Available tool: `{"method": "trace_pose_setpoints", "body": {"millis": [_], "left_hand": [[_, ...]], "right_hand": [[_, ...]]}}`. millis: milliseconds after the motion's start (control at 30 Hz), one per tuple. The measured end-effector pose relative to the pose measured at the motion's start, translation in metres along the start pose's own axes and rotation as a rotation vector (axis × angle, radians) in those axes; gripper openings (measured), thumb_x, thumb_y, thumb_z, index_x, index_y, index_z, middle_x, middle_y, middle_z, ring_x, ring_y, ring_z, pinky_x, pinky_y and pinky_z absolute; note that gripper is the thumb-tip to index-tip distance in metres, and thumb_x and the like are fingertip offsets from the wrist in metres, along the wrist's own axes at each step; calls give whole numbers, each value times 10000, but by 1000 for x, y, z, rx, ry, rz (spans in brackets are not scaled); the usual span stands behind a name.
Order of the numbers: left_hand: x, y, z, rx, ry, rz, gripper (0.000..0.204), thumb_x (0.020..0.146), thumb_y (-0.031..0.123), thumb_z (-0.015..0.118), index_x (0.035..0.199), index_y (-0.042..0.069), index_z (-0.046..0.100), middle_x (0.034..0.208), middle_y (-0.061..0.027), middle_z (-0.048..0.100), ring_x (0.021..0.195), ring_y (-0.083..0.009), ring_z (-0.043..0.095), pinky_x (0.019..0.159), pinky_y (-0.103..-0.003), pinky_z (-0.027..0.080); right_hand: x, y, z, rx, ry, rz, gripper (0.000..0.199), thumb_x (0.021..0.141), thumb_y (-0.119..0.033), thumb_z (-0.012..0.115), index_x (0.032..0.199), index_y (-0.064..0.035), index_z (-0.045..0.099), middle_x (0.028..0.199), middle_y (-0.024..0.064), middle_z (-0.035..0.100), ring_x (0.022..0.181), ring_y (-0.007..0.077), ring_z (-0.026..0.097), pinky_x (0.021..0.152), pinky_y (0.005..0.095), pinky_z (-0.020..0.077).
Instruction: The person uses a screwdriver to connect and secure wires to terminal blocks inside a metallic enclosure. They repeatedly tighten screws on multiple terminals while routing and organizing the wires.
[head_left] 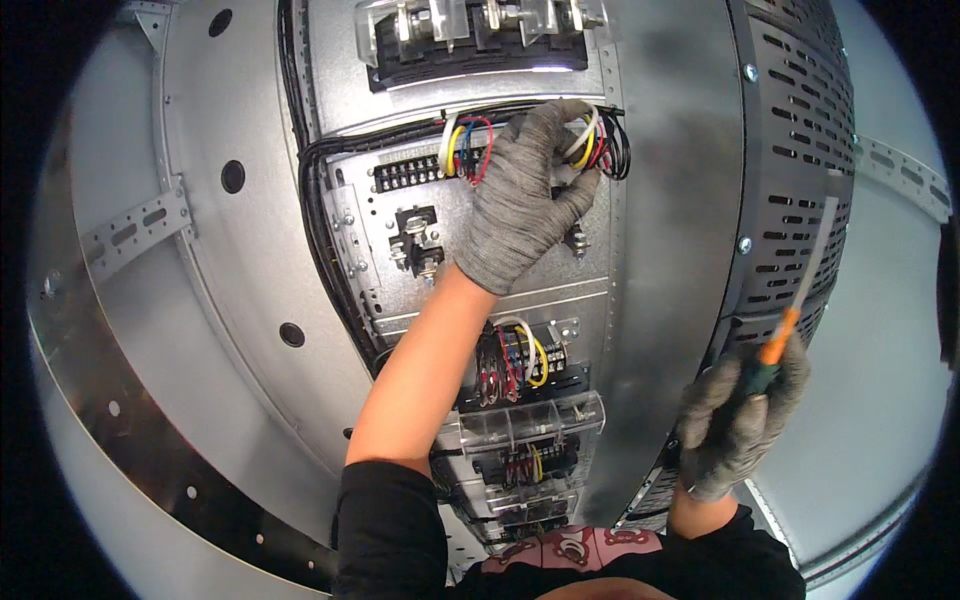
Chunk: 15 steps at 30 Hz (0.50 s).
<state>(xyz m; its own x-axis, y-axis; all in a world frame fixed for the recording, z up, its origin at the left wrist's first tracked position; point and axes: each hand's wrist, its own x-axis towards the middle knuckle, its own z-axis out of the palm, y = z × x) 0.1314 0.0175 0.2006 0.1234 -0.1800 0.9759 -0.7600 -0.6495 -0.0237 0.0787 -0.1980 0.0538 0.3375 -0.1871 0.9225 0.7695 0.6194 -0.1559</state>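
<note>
Grey-gloved, the right grip point(745, 418) was closed around an orange-collared screwdriver point(784, 328), off the right edge of the mounting plate point(592, 268). Farther up, the left grip point(522, 200) curled about white, yellow and red wires point(586, 148) at the plate's upper right corner; whether it pinched them was unclear. A careless screwdriver swing could have nicked them; a hard tug, strained their ends.
</note>
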Motion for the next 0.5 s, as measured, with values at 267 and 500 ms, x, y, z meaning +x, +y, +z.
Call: {"method": "trace_pose_setpoints", "body": {"millis": [267,500], "left_hand": [[-5,-1,0,14,30,39,516,760,48,732,1232,68,526,1001,-48,625,826,-121,599,753,-263,506],[-3,-10,0,75,29,124,479,760,36,725,1200,67,538,1027,-62,634,809,-131,601,731,-263,510]], "right_hand": [[-6,4,53,150,-23,704,557,930,-370,568,1382,-123,356,854,34,523,456,67,405,397,180,341],[6,35,62,499,120,696,434,967,-236,522,1364,-134,382,893,60,507,515,68,442,406,178,369]]}}
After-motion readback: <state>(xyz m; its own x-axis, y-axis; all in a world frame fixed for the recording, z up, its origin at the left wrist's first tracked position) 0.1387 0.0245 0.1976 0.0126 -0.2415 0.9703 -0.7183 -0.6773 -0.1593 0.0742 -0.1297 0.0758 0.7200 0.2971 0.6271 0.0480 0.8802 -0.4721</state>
